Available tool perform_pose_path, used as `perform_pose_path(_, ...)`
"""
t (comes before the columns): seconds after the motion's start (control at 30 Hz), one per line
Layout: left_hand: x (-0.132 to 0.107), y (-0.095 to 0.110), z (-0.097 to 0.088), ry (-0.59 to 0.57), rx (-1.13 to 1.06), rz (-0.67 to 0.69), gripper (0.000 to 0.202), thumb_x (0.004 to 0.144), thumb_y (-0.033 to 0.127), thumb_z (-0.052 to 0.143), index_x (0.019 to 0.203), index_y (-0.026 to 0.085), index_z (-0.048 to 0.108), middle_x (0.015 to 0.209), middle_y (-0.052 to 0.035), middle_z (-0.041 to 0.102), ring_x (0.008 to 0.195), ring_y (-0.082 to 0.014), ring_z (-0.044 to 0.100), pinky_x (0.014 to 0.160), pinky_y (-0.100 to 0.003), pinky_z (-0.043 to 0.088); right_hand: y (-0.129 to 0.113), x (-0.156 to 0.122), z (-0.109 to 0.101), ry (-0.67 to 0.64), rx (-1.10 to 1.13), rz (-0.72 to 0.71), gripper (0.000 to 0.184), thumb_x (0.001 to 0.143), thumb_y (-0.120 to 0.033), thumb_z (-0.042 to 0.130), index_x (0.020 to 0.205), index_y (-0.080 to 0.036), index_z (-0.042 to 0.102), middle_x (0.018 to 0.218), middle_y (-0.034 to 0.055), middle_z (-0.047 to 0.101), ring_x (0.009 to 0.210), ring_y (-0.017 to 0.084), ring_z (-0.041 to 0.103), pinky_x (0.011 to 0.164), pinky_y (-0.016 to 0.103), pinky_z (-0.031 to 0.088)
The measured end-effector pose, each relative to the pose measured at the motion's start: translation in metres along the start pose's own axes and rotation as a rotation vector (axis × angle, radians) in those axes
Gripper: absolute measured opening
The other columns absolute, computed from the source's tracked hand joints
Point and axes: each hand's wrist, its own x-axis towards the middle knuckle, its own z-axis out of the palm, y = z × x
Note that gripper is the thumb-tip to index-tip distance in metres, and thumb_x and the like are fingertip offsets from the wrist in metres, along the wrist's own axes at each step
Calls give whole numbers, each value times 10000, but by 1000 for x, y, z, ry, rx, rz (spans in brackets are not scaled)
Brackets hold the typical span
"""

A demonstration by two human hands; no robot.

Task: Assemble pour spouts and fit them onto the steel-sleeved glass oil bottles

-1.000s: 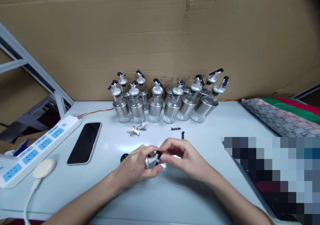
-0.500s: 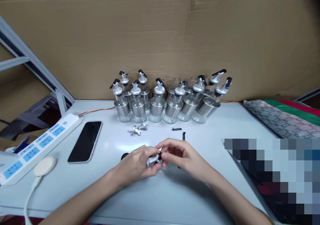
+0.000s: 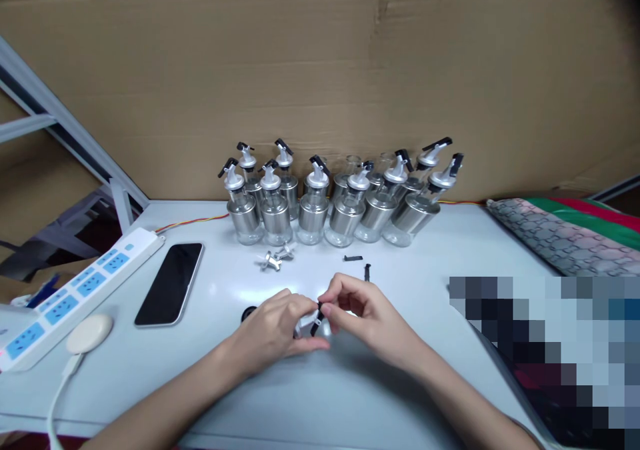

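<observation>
My left hand point(image 3: 273, 327) is closed around a small silver pourer cap point(image 3: 303, 327) just above the white table point(image 3: 350, 397). My right hand point(image 3: 357, 313) pinches a small black lever piece point(image 3: 316, 322) against that cap. The two hands meet at the middle of the table. A black round part point(image 3: 248, 314) lies just left of my left hand. Behind the hands lie two loose silver pourer spouts point(image 3: 274, 258) and two small black lever pieces point(image 3: 360, 263).
Several glass and steel dispenser bottles point(image 3: 340, 200) stand in a cluster at the back, before a cardboard wall. A black phone point(image 3: 170, 283), a white power strip point(image 3: 75, 297) and a beige round charger point(image 3: 89, 333) lie at the left. Patterned cloth point(image 3: 560, 233) lies at the right.
The hands stay together at the table's middle. My right fingers have shifted slightly on the black lever piece, now turned more upright against the cap.
</observation>
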Motion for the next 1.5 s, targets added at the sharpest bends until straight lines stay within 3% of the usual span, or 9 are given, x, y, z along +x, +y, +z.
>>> perform_pose_path(0.13, 0, -1, -1, 4, 8, 18, 271, 949, 418, 430, 1039, 166, 388, 722, -7, 621, 539, -102, 573, 518, -199, 436, 1, 0, 2, 3, -12, -24, 261, 831, -412, 619, 776, -178, 517, 646, -36, 492, 575, 96, 447, 553, 229, 335)
perform_pose_path(0.33, -4, -5, 0, 15, -20, -9, 314, 916, 440, 493, 1058, 182, 385, 736, 4, 623, 555, -104, 577, 561, -214, 468, 2, 1, 0, -64, -56, 21, 333, 889, -503, 527, 885, -171, 560, 736, -7, 534, 671, 124, 494, 640, 243, 380)
perform_pose_path(0.5, -2, -4, 0, -9, -35, -12, 307, 931, 460, 442, 1047, 183, 378, 750, -4, 635, 554, -102, 578, 556, -209, 459, 1, 1, -2, -99, -185, 6, 397, 913, -556, 449, 823, -179, 536, 735, 1, 539, 698, 139, 499, 662, 244, 380)
perform_pose_path(0.7, -1, -2, -1, 0, -30, -8, 303, 941, 460, 424, 1044, 180, 379, 752, -7, 637, 561, -100, 582, 545, -202, 450, -2, 2, -1, -111, -374, -63, 396, 963, -441, 367, 672, -182, 443, 652, -19, 468, 628, 119, 430, 609, 238, 336)
perform_pose_path(1.0, 2, -1, 1, 0, -18, 2, 303, 947, 461, 407, 1013, 165, 392, 698, 3, 618, 515, -88, 555, 494, -182, 438, 6, 0, 10, -27, -330, 22, 466, 887, -466, 438, 535, -192, 304, 525, -50, 268, 523, 90, 253, 492, 242, 214)
perform_pose_path(1.13, 0, -2, 1, -2, -12, -41, 298, 950, 467, 394, 1013, 176, 388, 724, -4, 621, 526, -89, 559, 504, -186, 452, 5, 3, 6, -31, -311, 32, 433, 890, -450, 429, 552, -179, 414, 531, -33, 394, 534, 98, 356, 526, 235, 285)
perform_pose_path(1.33, -5, -3, -1, 30, 97, -160, 197, 958, 355, 436, 1063, 190, 422, 768, -12, 624, 566, -111, 549, 579, -233, 478, 4, 10, -19, 221, -383, -30, 320, 872, -395, 468, 651, -175, 539, 608, -3, 529, 581, 128, 480, 553, 239, 354)
perform_pose_path(1.5, -4, -1, -5, -36, 47, -377, 242, 954, 272, 416, 1169, 181, 478, 886, -51, 659, 768, -152, 615, 692, -250, 488, 10, 11, -20, 94, -740, -2, 65, 803, -158, 603, 793, -170, 666, 800, 41, 657, 760, 180, 581, 698, 281, 406)
